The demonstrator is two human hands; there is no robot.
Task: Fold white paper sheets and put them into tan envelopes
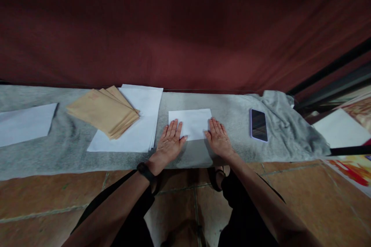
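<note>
A white sheet of paper (193,122), small and apparently folded, lies flat on the grey cloth in front of me. My left hand (170,142) rests palm down with its fingers over the sheet's left edge. On the opposite side, my right hand (218,139) lies flat, fingertips at the sheet's right edge. Both hands have stretched fingers and grip nothing. Left of them, several brown envelopes (104,112) are fanned out on top of a stack of larger white paper (145,123).
Grey cloth (234,104) covers the long narrow surface and bunches up at its right end. A phone in a purple case (259,125) lies right of my hands. Another white sheet (26,124) is at the far left. A dark red curtain-like backdrop (179,34) rises behind.
</note>
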